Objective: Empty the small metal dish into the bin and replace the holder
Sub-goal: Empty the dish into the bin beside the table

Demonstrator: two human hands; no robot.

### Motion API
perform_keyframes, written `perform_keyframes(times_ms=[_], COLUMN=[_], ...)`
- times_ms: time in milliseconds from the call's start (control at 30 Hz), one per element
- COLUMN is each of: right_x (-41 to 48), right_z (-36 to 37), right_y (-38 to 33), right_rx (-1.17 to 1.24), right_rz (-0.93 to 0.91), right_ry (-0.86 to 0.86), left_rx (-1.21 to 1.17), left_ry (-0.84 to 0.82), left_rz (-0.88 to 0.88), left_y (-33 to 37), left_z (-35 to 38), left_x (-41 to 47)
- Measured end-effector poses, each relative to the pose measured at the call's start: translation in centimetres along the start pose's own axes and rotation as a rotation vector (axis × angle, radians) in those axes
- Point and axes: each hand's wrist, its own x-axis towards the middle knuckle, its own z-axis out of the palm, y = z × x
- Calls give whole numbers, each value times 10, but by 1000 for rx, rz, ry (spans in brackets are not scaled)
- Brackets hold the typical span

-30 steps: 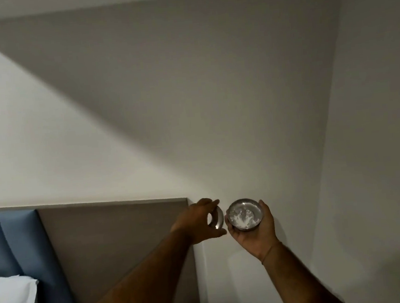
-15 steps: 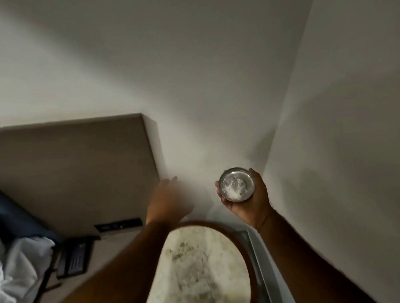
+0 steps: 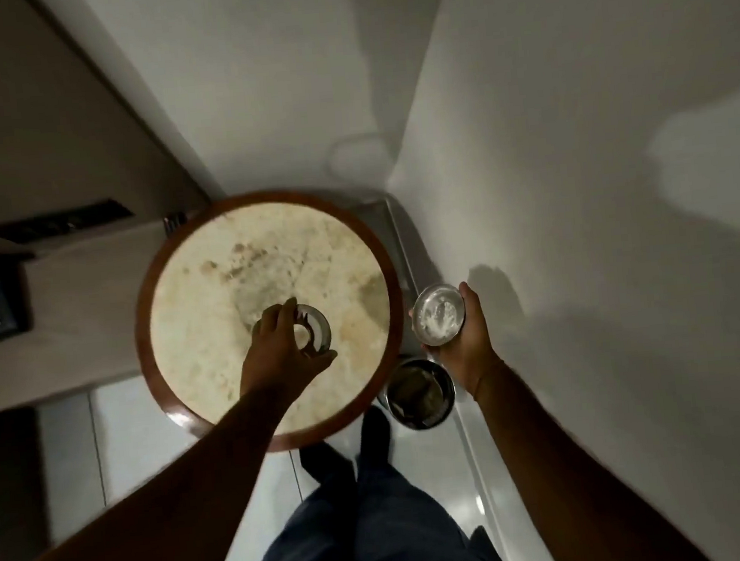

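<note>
The small round metal dish (image 3: pixel 438 314), with a white powdery residue inside, sits in our right hand (image 3: pixel 465 339), fingers curled round its rim and palm under it, mouth tilted toward us. It hangs just above and beyond the round metal bin (image 3: pixel 418 394) on the pale floor (image 3: pixel 140 434), beside the room's corner. We judge the emptying step is in hand: the contents are not yet tipped. Next move calls for bringing the dish over the bin's open mouth and turning it over, close enough that the powder doesn't drift.

Our left hand (image 3: pixel 283 355) is over the round stone worktop with the brown wooden rim (image 3: pixel 279 440), fingers closed on the ring-shaped metal holder (image 3: pixel 314 334). Whether the holder touches the worktop, we cannot tell. The two hands are well apart.
</note>
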Motion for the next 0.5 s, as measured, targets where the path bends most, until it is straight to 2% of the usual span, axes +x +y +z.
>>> perform_keyframes(times_ms=[167,333,500], right_x=[83,142,184], right_z=[-76,-124,-151], right_y=[83,152,192], right_rx=[-214,-612,-687], right_rz=[37,-76,-127], right_ry=[215,318,435], left_rx=[-62,-34,2], left_ry=[-15,44,102], left_rz=[-65,42,123], left_y=[-35,-58,-83], left_z=[85,128,140], left_x=[-7,-9,-15])
